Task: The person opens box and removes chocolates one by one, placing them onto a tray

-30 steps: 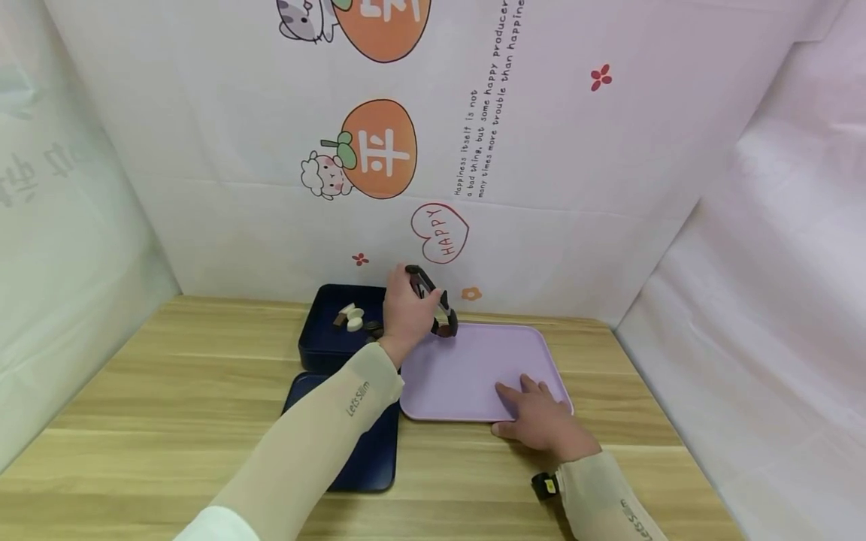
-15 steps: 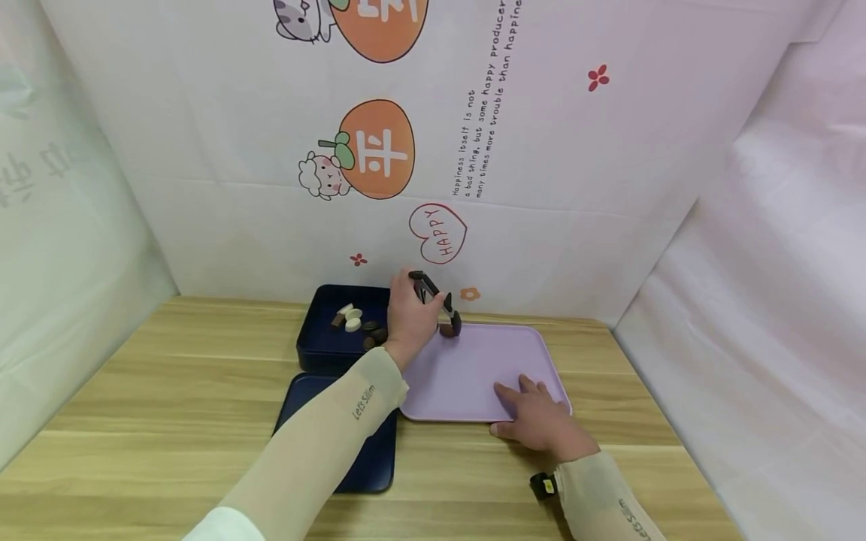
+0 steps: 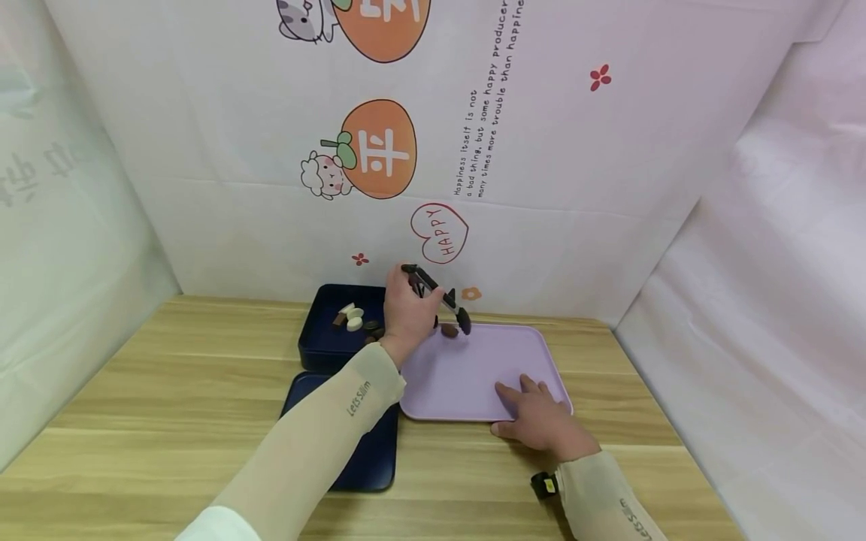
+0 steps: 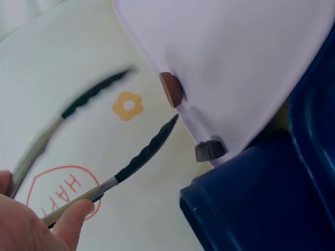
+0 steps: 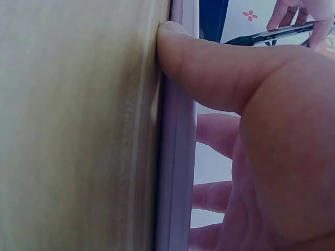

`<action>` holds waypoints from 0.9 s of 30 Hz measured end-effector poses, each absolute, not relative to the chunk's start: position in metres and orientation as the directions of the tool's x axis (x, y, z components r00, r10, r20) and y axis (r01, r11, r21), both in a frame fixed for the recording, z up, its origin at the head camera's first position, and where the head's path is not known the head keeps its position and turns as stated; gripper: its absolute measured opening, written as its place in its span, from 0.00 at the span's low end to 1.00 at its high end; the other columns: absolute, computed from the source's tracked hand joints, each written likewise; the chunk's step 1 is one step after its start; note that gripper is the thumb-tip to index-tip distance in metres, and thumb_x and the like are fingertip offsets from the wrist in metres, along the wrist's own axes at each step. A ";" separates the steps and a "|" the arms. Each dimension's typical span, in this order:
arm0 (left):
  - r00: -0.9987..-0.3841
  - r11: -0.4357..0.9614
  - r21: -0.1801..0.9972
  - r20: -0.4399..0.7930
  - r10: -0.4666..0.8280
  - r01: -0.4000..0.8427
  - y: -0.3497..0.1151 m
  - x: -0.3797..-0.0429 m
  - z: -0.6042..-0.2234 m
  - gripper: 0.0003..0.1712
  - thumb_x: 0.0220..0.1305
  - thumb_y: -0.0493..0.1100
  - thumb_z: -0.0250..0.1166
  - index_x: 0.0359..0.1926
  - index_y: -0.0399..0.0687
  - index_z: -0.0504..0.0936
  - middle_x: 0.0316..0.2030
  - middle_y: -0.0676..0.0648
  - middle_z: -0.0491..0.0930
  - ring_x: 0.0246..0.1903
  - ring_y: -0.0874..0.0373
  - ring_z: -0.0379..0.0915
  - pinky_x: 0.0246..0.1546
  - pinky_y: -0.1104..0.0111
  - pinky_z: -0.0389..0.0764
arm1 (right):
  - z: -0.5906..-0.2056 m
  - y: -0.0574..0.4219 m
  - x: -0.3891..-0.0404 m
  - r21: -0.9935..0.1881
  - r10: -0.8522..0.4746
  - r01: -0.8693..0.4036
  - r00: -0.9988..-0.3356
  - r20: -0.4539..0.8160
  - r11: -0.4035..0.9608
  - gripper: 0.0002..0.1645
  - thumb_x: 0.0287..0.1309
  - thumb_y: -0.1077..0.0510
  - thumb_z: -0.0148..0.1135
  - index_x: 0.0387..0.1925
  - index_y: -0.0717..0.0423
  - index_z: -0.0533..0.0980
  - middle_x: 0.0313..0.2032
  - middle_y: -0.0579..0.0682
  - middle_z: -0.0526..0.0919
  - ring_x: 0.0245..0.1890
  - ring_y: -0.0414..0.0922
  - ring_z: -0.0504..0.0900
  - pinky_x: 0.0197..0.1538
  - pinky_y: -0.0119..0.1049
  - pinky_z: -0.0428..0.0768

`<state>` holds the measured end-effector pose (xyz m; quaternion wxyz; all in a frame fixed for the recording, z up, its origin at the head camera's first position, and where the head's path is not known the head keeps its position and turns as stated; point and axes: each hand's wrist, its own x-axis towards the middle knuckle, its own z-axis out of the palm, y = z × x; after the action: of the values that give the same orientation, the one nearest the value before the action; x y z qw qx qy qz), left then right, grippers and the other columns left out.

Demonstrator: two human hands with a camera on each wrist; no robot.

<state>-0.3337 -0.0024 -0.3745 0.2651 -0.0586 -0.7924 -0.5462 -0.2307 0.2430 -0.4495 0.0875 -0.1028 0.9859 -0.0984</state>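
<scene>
The tongs (image 4: 138,163) were grasped in the left hand (image 3: 409,308), the thumb laid along one arm, the two arms spread well apart and their dark tips free of any piece. A brown oval chocolate (image 3: 449,330) was seen on the lilac tray (image 3: 467,376), by its far edge toward the far-left corner, between the parted tips in the head view; contact of the tips with the tray could not be told. A dark fluted chocolate (image 4: 209,151) was noted nearer that same corner, beside the navy box (image 3: 331,361). The fingers of the right hand (image 3: 537,419) were unclenched and spread over the tray near its near-right corner, the thumb set against the near edge. Box and tray were placed side by side toward the far edge of the table (image 3: 169,421). Cream pieces (image 3: 355,319), a brown block (image 3: 340,321) and dark pieces (image 3: 372,325), partly hidden by the left hand, were held in the box. A flat navy lid (image 3: 375,458) was laid in front of it, partly covered by the left sleeve (image 3: 318,443).
</scene>
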 end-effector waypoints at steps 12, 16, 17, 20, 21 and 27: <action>-0.901 0.172 0.937 0.342 -0.268 0.304 -0.042 -0.334 -0.332 0.26 0.59 0.49 0.73 0.49 0.49 0.67 0.36 0.47 0.74 0.31 0.53 0.72 0.29 0.62 0.75 | -0.451 0.244 -0.231 -0.212 -0.220 -0.186 -0.964 -0.152 0.960 0.46 0.56 0.34 0.67 0.72 0.47 0.67 0.72 0.70 0.54 0.68 0.77 0.51 0.55 0.81 0.53; -0.885 0.204 0.922 0.376 -0.274 0.329 -0.075 -0.334 -0.319 0.26 0.59 0.51 0.73 0.47 0.49 0.66 0.35 0.47 0.73 0.31 0.52 0.71 0.30 0.62 0.74 | -0.452 0.244 -0.232 -0.211 -0.229 -0.195 -0.962 -0.149 0.958 0.47 0.57 0.34 0.67 0.72 0.47 0.66 0.72 0.70 0.54 0.68 0.77 0.50 0.54 0.81 0.52; -0.881 0.215 0.918 0.384 -0.275 0.333 -0.083 -0.334 -0.316 0.26 0.58 0.51 0.73 0.47 0.49 0.66 0.35 0.47 0.73 0.32 0.52 0.70 0.30 0.62 0.73 | -0.452 0.244 -0.233 -0.209 -0.229 -0.196 -0.962 -0.148 0.958 0.47 0.57 0.34 0.67 0.72 0.47 0.66 0.72 0.70 0.54 0.68 0.77 0.50 0.54 0.81 0.52; -0.872 0.252 0.906 0.404 -0.276 0.339 -0.106 -0.334 -0.311 0.27 0.58 0.53 0.73 0.47 0.49 0.66 0.36 0.47 0.73 0.34 0.52 0.70 0.32 0.62 0.72 | -0.453 0.244 -0.233 -0.201 -0.229 -0.197 -0.962 -0.147 0.959 0.47 0.57 0.34 0.67 0.73 0.47 0.66 0.72 0.70 0.54 0.68 0.77 0.50 0.55 0.81 0.52; -0.871 0.266 0.903 0.408 -0.275 0.338 -0.112 -0.334 -0.309 0.27 0.59 0.53 0.73 0.47 0.50 0.66 0.36 0.47 0.73 0.34 0.52 0.71 0.32 0.63 0.72 | -0.453 0.245 -0.233 -0.200 -0.228 -0.196 -0.963 -0.147 0.960 0.47 0.57 0.33 0.67 0.73 0.47 0.66 0.72 0.70 0.54 0.68 0.77 0.50 0.55 0.81 0.52; -0.872 0.392 0.873 0.409 -0.268 0.289 -0.140 -0.333 -0.306 0.28 0.60 0.54 0.72 0.45 0.48 0.64 0.34 0.45 0.70 0.32 0.49 0.68 0.31 0.60 0.69 | -0.453 0.246 -0.233 -0.207 -0.228 -0.195 -0.962 -0.153 0.959 0.48 0.56 0.32 0.66 0.73 0.47 0.66 0.72 0.70 0.54 0.68 0.77 0.50 0.55 0.81 0.52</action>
<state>-0.3325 -0.1401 -0.3064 0.2525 -0.0068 -0.7951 -0.5514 -0.2334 0.2455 -0.4531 0.0879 -0.1072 0.9857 -0.0956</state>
